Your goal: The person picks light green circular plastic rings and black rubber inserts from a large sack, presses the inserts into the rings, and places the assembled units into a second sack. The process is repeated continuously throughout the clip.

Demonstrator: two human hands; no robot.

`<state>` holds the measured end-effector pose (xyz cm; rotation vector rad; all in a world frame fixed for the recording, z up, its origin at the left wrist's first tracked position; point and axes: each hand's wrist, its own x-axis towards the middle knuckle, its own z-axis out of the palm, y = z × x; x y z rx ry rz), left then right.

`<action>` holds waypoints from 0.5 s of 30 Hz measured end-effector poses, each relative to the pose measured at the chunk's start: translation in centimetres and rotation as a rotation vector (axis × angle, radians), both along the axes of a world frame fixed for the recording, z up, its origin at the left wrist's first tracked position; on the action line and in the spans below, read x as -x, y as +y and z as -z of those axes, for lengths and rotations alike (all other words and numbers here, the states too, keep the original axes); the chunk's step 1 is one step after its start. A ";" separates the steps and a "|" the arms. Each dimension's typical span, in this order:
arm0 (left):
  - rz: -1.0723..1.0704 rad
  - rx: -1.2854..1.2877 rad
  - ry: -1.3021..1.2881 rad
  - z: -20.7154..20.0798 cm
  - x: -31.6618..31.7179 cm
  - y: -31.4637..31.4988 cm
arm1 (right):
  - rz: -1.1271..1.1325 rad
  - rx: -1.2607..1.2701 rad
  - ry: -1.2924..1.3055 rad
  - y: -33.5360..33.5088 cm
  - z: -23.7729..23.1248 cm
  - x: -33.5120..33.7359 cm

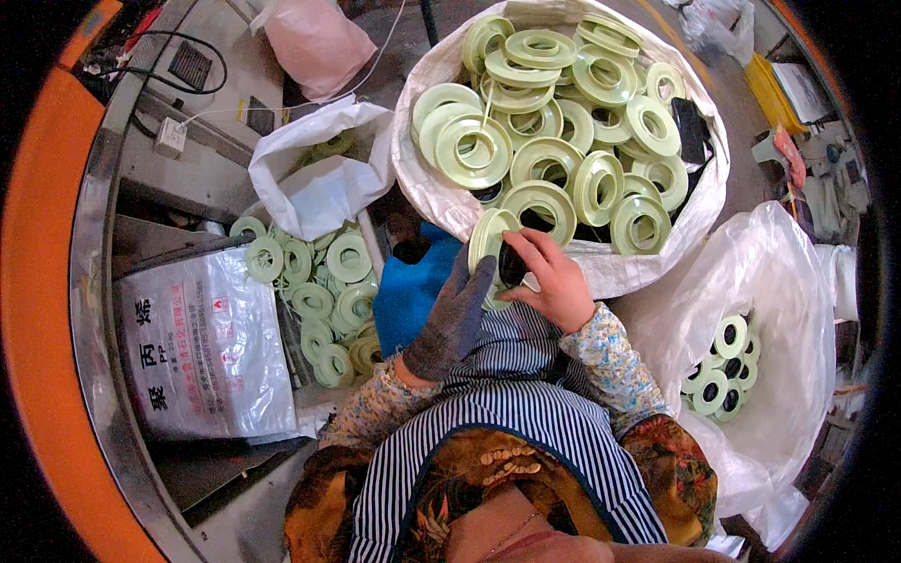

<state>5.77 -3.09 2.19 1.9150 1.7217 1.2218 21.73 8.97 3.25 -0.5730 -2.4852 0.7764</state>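
Held item: one pale green flanged ring (490, 235), plastic, raised at the near edge of the large sack, in front of the person's body, and tilted steeply with its rim toward the camera.

Left hand (441, 319): dark grey glove; fingers closed along the ring's left and lower side, pointing upward.

Right hand (556, 281): bare; fingers bent over the upper right of the ring, thumb below, the gap between them only partly open. A black part (512, 266) sits in that gap, against the ring's right face; whether it is joined to the ring cannot be told. The ring thus stands between the two hands, in contact with both.

Large white woven sack (709, 197): directly beyond the hands; heaped with matching green rings (544, 147), some flat, some on edge, black pieces showing among them.

White plastic bag (779, 375): to the right; contains smaller-looking green rings (723, 361) with dark centres.

Loose heap of green rings (324, 305): to the left, below a small white sack (328, 192), beside a flattened printed sack (206, 347).

Blue item (408, 291): just left of the gloved hand; kind unclear.

Apron (404, 460): dark and white stripes, worn by the person.
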 end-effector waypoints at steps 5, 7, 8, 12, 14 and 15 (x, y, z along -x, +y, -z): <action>0.011 -0.030 -0.107 0.3 -0.2 -0.3 | -0.010 0.078 -0.006 -0.3 0.1 0.2; 0.039 -0.069 -0.126 0.7 0.1 0.0 | -0.020 0.104 0.005 -0.3 -0.1 0.2; 0.035 -0.092 -0.073 0.5 0.1 0.0 | -0.025 0.066 -0.001 -0.3 -0.1 0.1; 0.030 -0.009 -0.287 -1.9 -0.6 -0.1 | -0.031 0.013 -0.002 -1.4 -0.4 0.3; 0.061 -0.014 -0.296 -1.5 -0.3 0.0 | -0.037 -0.002 -0.012 -1.3 -0.5 0.1; 0.090 -0.079 -0.148 -0.2 0.7 -0.1 | -0.033 -0.047 -0.031 -1.4 -0.7 0.0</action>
